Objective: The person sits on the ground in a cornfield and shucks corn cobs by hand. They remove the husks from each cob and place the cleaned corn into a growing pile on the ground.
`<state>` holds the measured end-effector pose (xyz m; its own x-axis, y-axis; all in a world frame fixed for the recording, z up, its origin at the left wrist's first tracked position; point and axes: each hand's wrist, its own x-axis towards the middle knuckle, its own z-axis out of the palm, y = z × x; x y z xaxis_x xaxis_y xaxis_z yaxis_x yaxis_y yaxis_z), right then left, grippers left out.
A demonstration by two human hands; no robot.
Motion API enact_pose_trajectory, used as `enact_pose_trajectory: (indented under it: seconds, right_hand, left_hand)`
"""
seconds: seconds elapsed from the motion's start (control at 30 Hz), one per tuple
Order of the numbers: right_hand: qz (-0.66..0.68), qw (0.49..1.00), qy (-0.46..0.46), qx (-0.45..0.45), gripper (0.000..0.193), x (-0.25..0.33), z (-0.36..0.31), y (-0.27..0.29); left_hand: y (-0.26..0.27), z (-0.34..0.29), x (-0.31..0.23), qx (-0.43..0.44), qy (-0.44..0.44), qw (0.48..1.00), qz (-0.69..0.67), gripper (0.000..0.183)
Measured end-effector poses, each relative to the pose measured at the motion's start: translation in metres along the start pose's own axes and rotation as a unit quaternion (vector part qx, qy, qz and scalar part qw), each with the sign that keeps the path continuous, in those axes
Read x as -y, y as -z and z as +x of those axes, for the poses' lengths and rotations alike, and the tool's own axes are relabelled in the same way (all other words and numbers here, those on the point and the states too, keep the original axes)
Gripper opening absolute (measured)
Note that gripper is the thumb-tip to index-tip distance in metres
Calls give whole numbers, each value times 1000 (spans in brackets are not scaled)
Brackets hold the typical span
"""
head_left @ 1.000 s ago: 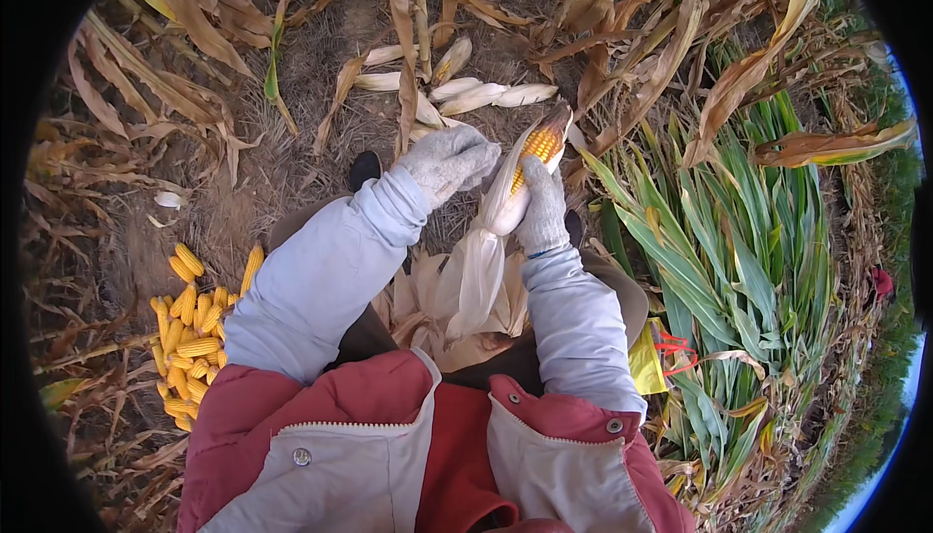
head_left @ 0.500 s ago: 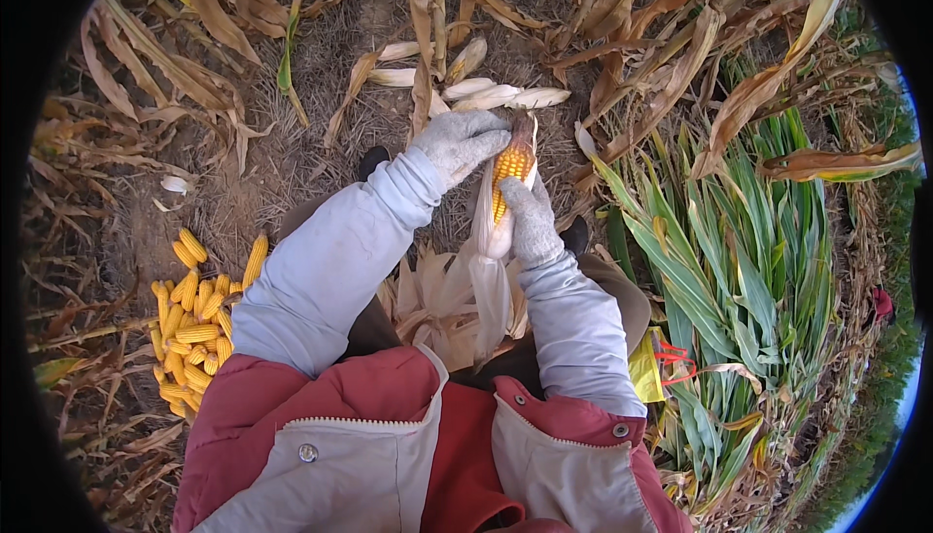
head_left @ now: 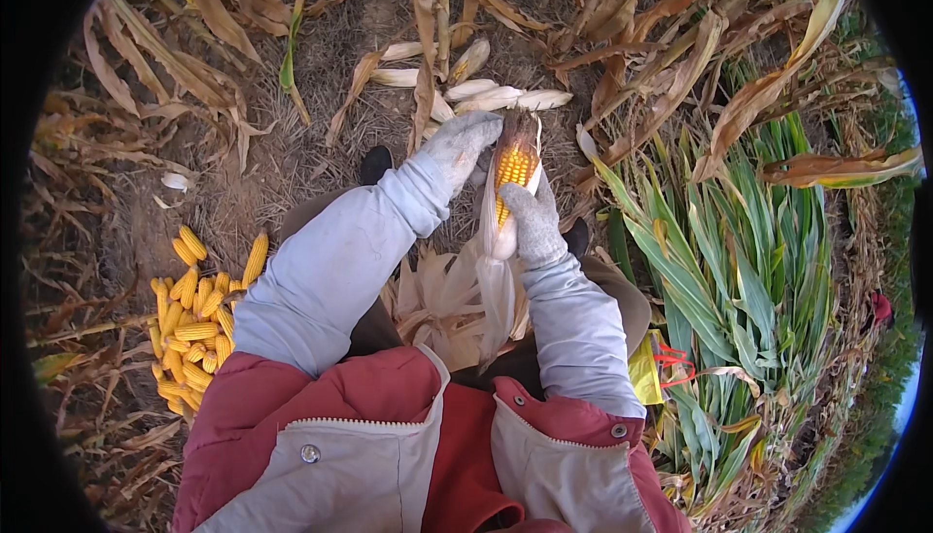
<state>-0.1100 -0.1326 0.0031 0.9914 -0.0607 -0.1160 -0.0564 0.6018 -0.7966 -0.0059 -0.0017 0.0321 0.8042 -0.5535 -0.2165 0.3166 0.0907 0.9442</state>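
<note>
A partly husked ear of corn (head_left: 514, 167) stands tilted before me, yellow kernels bared and brown silk at its tip. My right hand (head_left: 535, 222), in a pale knit glove, is closed round its lower part, thumb on the kernels. Pale husk (head_left: 498, 300) hangs from its base. My left hand (head_left: 463, 147), gloved too, is beside the ear's upper left, fingers stretched toward the tip and thumb apart. Nothing shows in that hand, though its palm is hidden. Loose dry husks (head_left: 432, 305) lie between my legs.
At the left lies a heap of bare yellow corn ears (head_left: 194, 329). Several ears in pale husk (head_left: 489, 99) rest on the ground ahead, near dry standing stalks (head_left: 442, 8). Cut green leaves (head_left: 729, 251) and a yellow bag with red handles (head_left: 644, 370) lie to the right.
My left hand has drawn slightly left, away from the ear's tip, and its fingers have straightened. My right hand still grips the ear, almost in the same place.
</note>
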Motion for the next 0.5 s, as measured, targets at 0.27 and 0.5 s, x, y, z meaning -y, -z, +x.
enact_pose_trajectory:
  seconds: [0.27,0.5]
  right_hand:
    - [-55,998,4,-41,59,1,-2,-4]
    - [37,985,133,-104,60,-3,7,-11]
  left_hand:
    - [0,3,2,9,-85,987,139,27]
    - [5,9,33,31,-57,925,-374,18]
